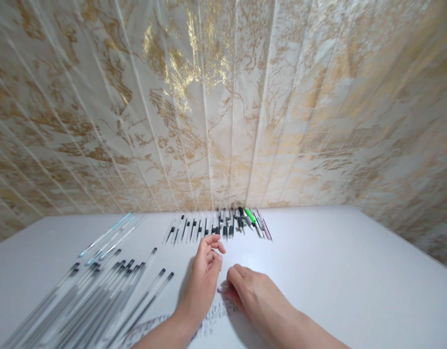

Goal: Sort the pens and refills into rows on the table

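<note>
My left hand is held over the middle of the white table, its fingers loosely curled and apart, with nothing seen in them. To its right, my right hand is closed, palm down, around a small pinkish piece whose end shows at the fingertips; the rest is hidden. Many small dark pieces lie scattered on the table below and between the hands. Beyond the hands stretches a row of pen parts, with a bright green pen and a pink pen at its right end.
Several long, thin black-tipped refills spread over the left front of the table. Behind them lie light-blue-tipped refills. A white and gold patterned curtain hangs along the table's far edge.
</note>
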`<state>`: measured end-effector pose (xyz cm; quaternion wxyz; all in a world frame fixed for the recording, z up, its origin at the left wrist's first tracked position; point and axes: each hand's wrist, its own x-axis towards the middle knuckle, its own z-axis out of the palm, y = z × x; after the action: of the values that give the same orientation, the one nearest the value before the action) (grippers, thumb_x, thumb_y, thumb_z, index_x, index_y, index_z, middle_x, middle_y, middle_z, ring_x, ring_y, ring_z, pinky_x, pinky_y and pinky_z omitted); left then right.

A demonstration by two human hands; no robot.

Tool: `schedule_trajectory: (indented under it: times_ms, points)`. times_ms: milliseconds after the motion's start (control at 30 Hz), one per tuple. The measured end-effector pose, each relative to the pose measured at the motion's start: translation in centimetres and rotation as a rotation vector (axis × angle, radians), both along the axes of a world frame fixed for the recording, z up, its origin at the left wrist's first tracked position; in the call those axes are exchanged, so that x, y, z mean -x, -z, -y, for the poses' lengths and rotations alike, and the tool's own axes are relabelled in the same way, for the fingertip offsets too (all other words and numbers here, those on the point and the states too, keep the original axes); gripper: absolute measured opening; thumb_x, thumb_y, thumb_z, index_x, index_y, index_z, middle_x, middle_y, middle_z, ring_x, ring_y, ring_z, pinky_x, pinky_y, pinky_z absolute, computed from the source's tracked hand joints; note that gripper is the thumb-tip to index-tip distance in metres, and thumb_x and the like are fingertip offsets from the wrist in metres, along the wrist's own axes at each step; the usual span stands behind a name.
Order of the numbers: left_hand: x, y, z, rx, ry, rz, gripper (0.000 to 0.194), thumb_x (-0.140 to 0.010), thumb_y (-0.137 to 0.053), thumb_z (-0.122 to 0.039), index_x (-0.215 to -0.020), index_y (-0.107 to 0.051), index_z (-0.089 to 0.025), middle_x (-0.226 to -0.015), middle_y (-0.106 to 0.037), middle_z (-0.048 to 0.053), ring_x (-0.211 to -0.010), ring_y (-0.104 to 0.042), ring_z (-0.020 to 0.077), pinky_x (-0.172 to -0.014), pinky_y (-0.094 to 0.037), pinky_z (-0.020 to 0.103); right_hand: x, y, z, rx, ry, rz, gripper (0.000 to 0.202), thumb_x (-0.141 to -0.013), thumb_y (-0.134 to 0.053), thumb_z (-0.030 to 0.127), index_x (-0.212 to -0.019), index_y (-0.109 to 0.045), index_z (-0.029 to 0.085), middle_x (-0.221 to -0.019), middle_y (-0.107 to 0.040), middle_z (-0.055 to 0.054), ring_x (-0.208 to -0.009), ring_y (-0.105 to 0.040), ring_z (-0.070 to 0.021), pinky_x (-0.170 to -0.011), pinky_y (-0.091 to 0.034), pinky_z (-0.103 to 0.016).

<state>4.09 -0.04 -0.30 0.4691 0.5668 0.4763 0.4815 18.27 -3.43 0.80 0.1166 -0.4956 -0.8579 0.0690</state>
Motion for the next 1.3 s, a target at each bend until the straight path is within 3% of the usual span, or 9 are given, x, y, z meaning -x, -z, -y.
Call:
schedule_trajectory:
  times_ms: [133,467,667,867,1033,1167,1300]
  points:
    - [0.1,0.2,0.0,0.025,0.068,0.020,0.027,-0.091,-0.045,-0.032,-0.117,-0.043,-0.025,-0.101,-0.055,0.001,-0.072,-0.054,0.0126,-0.056,-0.040,0.022,0.3,0.5,-0.5,-0.164,-0.088,0.114,0.011,-0.089,-0.056,0.010,-0.083,-0.052,0.018,-0.077,-0.064,-0.002,-0.063,-0.058,-0.0147,-0.053,-0.033,-0.026]
    - [0.0,-0.2,-0.2,-0.001,0.002,0.040,0.028,-0.088,-0.048,-0.032,-0.115,-0.044,-0.023,-0.099,-0.056,0.001,-0.067,-0.050,0.0117,-0.060,-0.040,0.024,0.9,1.1,0.5,-0.349,-0.212,0.201,0.010,-0.086,-0.059,0.018,-0.084,-0.049,0.019,-0.073,-0.064,0.000,-0.057,-0.055,-0.0151,-0.052,-0.028,-0.031]
    - [0.3,0.0,-0.3,0.034,0.012,0.073,0.030,-0.087,-0.049,-0.034,-0.115,-0.043,-0.025,-0.096,-0.054,-0.002,-0.058,-0.042,0.0088,-0.054,-0.035,0.022,-2.3,1.3,-1.3,-0.446,0.007,0.181,0.015,-0.091,-0.056,0.019,-0.080,-0.047,0.021,-0.069,-0.063,0.002,-0.059,-0.056,-0.0158,-0.058,-0.029,-0.031]
    - [0.3,-0.1,-0.2,0.055,0.009,0.073,0.034,-0.086,-0.052,-0.038,-0.116,-0.046,-0.025,-0.097,-0.056,0.000,-0.056,-0.041,0.0092,-0.050,-0.033,0.022,-6.2,1.7,1.2,-0.463,0.001,0.188,0.019,-0.098,-0.044,0.023,-0.079,-0.045,0.022,-0.063,-0.061,0.004,-0.052,-0.053,-0.0147,-0.057,-0.029,-0.029]
    - [0.2,-0.5,-0.1,0.050,-0.012,0.049,0.036,-0.083,-0.054,-0.039,-0.115,-0.050,-0.022,-0.094,-0.060,0.002,-0.057,-0.045,0.0105,-0.051,-0.034,0.023,-11.6,2.7,1.1,-0.374,0.303,0.281,0.021,-0.099,-0.039,0.026,-0.080,-0.048,0.022,-0.059,-0.064,0.001,-0.049,-0.059,-0.0164,-0.051,-0.027,-0.027]
    - [0.1,-0.9,0.0,0.050,-0.006,0.032,0.034,-0.084,-0.053,-0.037,-0.114,-0.050,-0.022,-0.093,-0.060,0.001,-0.057,-0.045,0.0101,-0.051,-0.034,0.022,-14.7,1.8,-3.0,-0.140,0.665,0.370,0.016,-0.097,-0.042,0.029,-0.093,-0.055,0.020,-0.070,-0.072,-0.007,-0.057,-0.066,-0.0213,-0.048,-0.023,-0.026]
    - [0.1,-1.1,0.1,0.043,-0.005,0.026,0.035,-0.084,-0.054,-0.037,-0.114,-0.051,-0.021,-0.092,-0.060,0.002,-0.057,-0.046,0.0103,-0.051,-0.035,0.023,-14.4,0.3,-7.6,-0.109,0.849,0.200,0.026,-0.096,-0.040,0.034,-0.096,-0.060,0.017,-0.079,-0.073,-0.014,-0.069,-0.068,-0.0247,-0.055,-0.032,-0.028]
